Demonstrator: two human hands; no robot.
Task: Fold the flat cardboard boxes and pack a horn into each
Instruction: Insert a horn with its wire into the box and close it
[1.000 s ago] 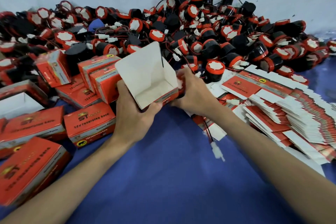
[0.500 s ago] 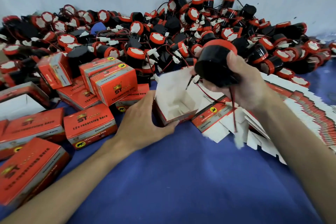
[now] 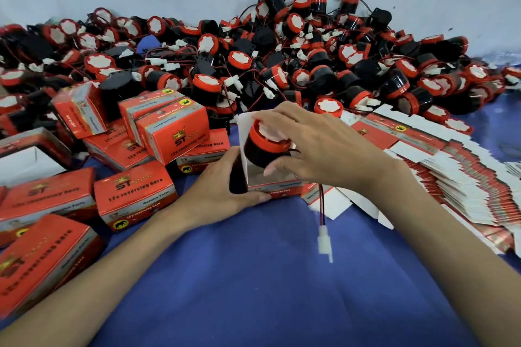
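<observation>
Gripping the horn [image 3: 260,146], tilted and partly inside the open box [image 3: 282,188] at mid-frame, the right hand [image 3: 318,149] risks jamming it against the walls, while the left hand [image 3: 222,191] clasps the box's side and the wire [image 3: 321,203] dangling outside could get pinched by the flaps.

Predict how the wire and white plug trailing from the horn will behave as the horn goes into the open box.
The wire is probably floppy: it hangs limp from the horn, outside the box. Its plug looks small and light, so it likely swings and may catch the rim.
</observation>
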